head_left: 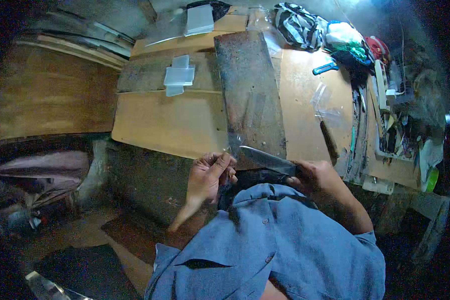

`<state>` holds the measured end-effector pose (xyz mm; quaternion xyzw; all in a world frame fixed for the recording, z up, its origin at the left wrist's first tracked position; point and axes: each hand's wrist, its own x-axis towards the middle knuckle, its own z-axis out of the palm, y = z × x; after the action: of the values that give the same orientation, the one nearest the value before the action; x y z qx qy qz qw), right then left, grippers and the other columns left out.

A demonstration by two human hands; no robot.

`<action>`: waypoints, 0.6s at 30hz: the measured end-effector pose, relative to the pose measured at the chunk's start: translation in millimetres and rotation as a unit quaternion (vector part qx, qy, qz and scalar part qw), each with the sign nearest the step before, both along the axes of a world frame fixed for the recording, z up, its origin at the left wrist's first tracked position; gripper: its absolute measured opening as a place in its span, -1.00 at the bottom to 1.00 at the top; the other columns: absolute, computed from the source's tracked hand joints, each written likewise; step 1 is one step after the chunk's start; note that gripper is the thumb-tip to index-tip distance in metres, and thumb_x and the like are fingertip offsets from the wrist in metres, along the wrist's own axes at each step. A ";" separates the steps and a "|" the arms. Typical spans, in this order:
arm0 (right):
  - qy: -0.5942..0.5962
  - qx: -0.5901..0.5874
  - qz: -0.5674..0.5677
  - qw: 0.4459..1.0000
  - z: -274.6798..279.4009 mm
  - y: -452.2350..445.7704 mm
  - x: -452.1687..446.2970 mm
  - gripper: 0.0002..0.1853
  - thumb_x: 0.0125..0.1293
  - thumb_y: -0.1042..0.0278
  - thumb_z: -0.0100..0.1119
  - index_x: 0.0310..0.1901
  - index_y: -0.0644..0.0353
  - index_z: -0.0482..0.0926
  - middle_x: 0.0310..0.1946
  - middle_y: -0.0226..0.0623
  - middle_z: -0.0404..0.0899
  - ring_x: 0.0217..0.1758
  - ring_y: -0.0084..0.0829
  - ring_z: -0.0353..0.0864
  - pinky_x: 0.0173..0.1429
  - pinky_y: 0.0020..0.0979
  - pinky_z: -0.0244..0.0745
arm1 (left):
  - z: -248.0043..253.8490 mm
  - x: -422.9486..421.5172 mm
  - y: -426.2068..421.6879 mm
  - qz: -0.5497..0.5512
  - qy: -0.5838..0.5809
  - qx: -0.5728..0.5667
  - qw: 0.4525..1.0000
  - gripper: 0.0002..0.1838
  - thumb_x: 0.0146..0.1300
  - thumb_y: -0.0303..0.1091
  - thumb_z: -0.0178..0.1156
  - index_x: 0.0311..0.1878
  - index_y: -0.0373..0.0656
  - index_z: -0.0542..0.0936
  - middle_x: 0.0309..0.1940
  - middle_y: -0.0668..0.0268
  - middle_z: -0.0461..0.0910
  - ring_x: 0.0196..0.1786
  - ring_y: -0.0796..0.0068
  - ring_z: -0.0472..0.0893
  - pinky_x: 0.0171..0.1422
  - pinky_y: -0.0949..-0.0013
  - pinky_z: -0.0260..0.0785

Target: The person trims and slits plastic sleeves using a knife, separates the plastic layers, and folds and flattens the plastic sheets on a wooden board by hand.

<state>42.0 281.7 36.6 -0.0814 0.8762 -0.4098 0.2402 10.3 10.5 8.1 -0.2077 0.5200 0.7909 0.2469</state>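
Note:
My left hand (212, 172) is closed in a pinch just off the bench's front edge, thumb against forefinger. A small clear scrap (233, 143) shows at its fingertips, too faint to name. My right hand (315, 177) grips one end of a flat see-through piece (267, 159) with a bright curved edge, which points toward the left hand. Beneath and beyond both hands lies a dark, worn board (247, 85). To its left, several frosted flat pieces (179, 76) are stacked crosswise.
Another pale stack (200, 21) sits at the back. On the right lie a blue utility knife (325, 68), clear plastic bags (327, 102) and a brown-handled tool (329, 141). A striped bag (297, 27), a power strip (381, 86) and a green roll (433, 180) are farther out.

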 end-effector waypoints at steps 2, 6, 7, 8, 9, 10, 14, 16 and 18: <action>-0.026 0.011 0.010 1.000 -0.3 -4.0 0.5 -0.64 0.14 0.21 0.24 -0.04 0.13 0.52 -0.37 -0.01 0.60 -0.33 0.00 0.61 -0.24 -0.12 0.52 | 1.0 1.8 -5.6 -0.013 0.017 -0.018 1.000 -0.79 0.31 -0.29 0.16 -0.33 -0.25 0.59 -0.56 0.29 0.57 -0.57 0.60 0.53 -0.49 0.51 0.44; 0.002 0.050 0.057 0.997 5.5 -16.5 -6.7 -0.63 0.13 0.23 0.25 -0.03 0.14 0.53 -0.39 -0.04 0.60 -0.36 -0.04 0.62 -0.26 -0.16 0.52 | 13.6 7.2 -4.6 0.045 0.044 -0.016 0.998 -0.80 0.30 -0.30 0.16 -0.34 -0.24 0.59 -0.51 0.30 0.58 -0.55 0.61 0.54 -0.45 0.50 0.48; -0.002 0.056 0.069 0.996 9.2 -19.0 -9.7 -0.64 0.12 0.29 0.25 -0.03 0.18 0.53 -0.39 -0.04 0.60 -0.34 -0.07 0.62 -0.26 -0.20 0.51 | 15.5 8.6 -7.5 0.050 0.045 -0.019 0.998 -0.80 0.30 -0.30 0.16 -0.34 -0.24 0.59 -0.51 0.30 0.58 -0.55 0.61 0.54 -0.45 0.50 0.48; -0.001 0.054 0.074 0.996 10.7 -20.7 -12.4 -0.64 0.12 0.29 0.25 -0.03 0.18 0.53 -0.39 -0.04 0.60 -0.34 -0.07 0.62 -0.26 -0.20 0.51 | 17.1 9.9 -10.6 0.050 0.051 -0.030 0.997 -0.80 0.29 -0.30 0.18 -0.34 -0.24 0.59 -0.50 0.30 0.58 -0.55 0.61 0.54 -0.45 0.51 0.46; 0.000 0.066 0.086 0.994 11.8 -22.2 -14.7 -0.64 0.13 0.27 0.25 -0.03 0.18 0.54 -0.40 -0.04 0.60 -0.36 -0.06 0.62 -0.26 -0.20 0.51 | 18.8 11.7 -13.5 0.049 0.056 -0.041 0.996 -0.80 0.29 -0.29 0.19 -0.33 -0.24 0.59 -0.49 0.31 0.58 -0.55 0.61 0.54 -0.46 0.53 0.44; 0.000 0.080 0.098 0.992 11.9 -24.3 -17.2 -0.64 0.14 0.25 0.24 -0.03 0.18 0.54 -0.40 -0.04 0.60 -0.37 -0.06 0.61 -0.27 -0.20 0.51 | 20.2 13.8 -17.1 0.054 0.057 -0.043 0.996 -0.80 0.29 -0.29 0.19 -0.33 -0.24 0.59 -0.49 0.31 0.58 -0.55 0.61 0.54 -0.46 0.53 0.44; 0.004 0.047 0.131 0.990 -5.5 -24.9 -23.5 -0.57 0.18 0.03 0.16 0.01 0.09 0.51 -0.40 -0.06 0.61 -0.37 0.00 0.61 -0.27 -0.09 0.54 | 25.1 22.7 -30.5 0.042 0.033 -0.055 0.997 -0.85 0.21 -0.35 0.25 -0.29 -0.23 0.58 -0.46 0.27 0.58 -0.51 0.53 0.54 -0.45 0.40 0.50; 0.031 0.046 0.151 0.987 -5.7 -29.4 -28.1 -0.58 0.19 0.04 0.15 0.02 0.08 0.50 -0.39 -0.06 0.61 -0.37 0.00 0.61 -0.28 -0.09 0.53 | 23.8 26.9 -32.7 0.017 0.027 -0.061 0.998 -0.86 0.22 -0.35 0.25 -0.30 -0.24 0.57 -0.46 0.27 0.58 -0.49 0.53 0.54 -0.45 0.40 0.49; 0.024 0.046 0.159 0.986 -7.0 -32.9 -30.5 -0.59 0.20 0.05 0.15 0.00 0.09 0.50 -0.39 -0.06 0.61 -0.36 0.01 0.60 -0.29 -0.08 0.52 | 18.0 30.8 -31.9 0.009 0.050 -0.059 0.997 -0.85 0.22 -0.35 0.25 -0.30 -0.25 0.56 -0.46 0.28 0.58 -0.50 0.51 0.55 -0.43 0.39 0.49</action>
<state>11.5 248.8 29.6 -0.2179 0.8758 -0.3234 0.2846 41.1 -21.5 26.1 -0.1869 0.5756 0.7703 0.2010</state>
